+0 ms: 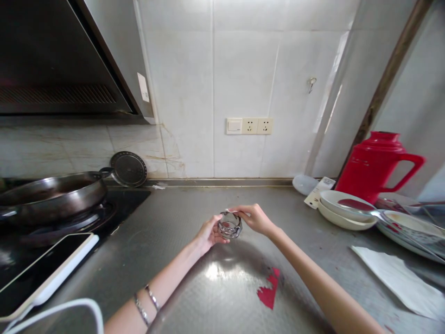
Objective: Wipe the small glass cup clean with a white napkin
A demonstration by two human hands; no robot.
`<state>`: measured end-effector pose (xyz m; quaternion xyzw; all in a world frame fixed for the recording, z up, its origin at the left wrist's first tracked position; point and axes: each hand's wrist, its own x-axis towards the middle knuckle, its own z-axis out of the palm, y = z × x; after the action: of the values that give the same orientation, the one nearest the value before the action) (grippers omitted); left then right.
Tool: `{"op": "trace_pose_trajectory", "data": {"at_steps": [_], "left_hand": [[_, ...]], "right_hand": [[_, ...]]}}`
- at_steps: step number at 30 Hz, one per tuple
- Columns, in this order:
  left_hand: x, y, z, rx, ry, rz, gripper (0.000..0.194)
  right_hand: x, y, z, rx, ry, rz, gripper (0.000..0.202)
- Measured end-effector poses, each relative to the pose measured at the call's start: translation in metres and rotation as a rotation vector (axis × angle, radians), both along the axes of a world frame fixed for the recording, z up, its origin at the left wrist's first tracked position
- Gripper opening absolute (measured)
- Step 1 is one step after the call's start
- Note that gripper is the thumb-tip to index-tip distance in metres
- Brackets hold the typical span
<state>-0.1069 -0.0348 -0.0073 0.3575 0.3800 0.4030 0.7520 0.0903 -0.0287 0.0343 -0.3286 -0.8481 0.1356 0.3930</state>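
Glass dish (230, 225), small, faceted: held between left hand (207, 234) and right hand (255, 218), both closed on its rim above desk (181, 218). Likely rigid, slippery, breakable (grasp rim, not facets).

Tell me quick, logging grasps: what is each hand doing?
Left hand: fingers closed on the small glass bowl.
Right hand: fingers pinching the same bowl's rim.

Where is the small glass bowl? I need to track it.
In the head view the small glass bowl sits mid-frame above the steel counter, held between left hand and right hand.
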Motion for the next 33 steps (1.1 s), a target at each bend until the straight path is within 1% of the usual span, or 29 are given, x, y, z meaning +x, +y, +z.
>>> {"op": "trace_pose_trajectory", "data": {"at_steps": [3, 6, 8, 10, 13, 16, 19, 23, 27, 33], "left_hand": [[-0.001, 0.001, 0.003, -0.005, 0.024, 0.092, 0.035], [-0.004, 0.002, 0.011, 0.003, 0.027, 0.134, 0.035], [-0.006, 0.002, 0.017, 0.014, 0.04, 0.142, 0.034], [-0.006, 0.0, 0.022, 0.027, 0.07, 0.131, 0.034], [-0.003, -0.004, 0.024, 0.044, 0.123, 0.096, 0.034], [0.0, -0.007, 0.019, 0.061, 0.126, 0.063, 0.034], [0.001, -0.006, 0.013, 0.07, 0.094, 0.082, 0.034], [-0.001, -0.004, 0.014, 0.064, 0.091, 0.144, 0.031], [-0.001, -0.005, 0.016, 0.061, 0.164, 0.146, 0.032], [0.0, -0.006, 0.012, 0.089, 0.153, 0.181, 0.031]], "right_hand": [[0.005, 0.002, -0.003, 0.025, -0.031, -0.025, 0.026], [0.008, 0.006, -0.009, 0.052, -0.046, -0.046, 0.027], [0.009, 0.008, -0.013, 0.08, -0.001, -0.09, 0.027], [0.008, 0.01, -0.015, 0.101, 0.09, -0.16, 0.027], [0.003, 0.009, -0.014, 0.077, 0.208, -0.215, 0.028], [-0.002, 0.004, -0.011, 0.008, 0.21, -0.154, 0.029], [-0.004, 0.0, -0.012, -0.007, 0.153, -0.111, 0.028], [-0.001, -0.001, -0.016, 0.079, 0.075, -0.097, 0.026], [0.001, -0.002, -0.021, 0.154, -0.007, -0.062, 0.03], [0.0, -0.006, -0.024, 0.187, -0.089, -0.03, 0.031]]}}
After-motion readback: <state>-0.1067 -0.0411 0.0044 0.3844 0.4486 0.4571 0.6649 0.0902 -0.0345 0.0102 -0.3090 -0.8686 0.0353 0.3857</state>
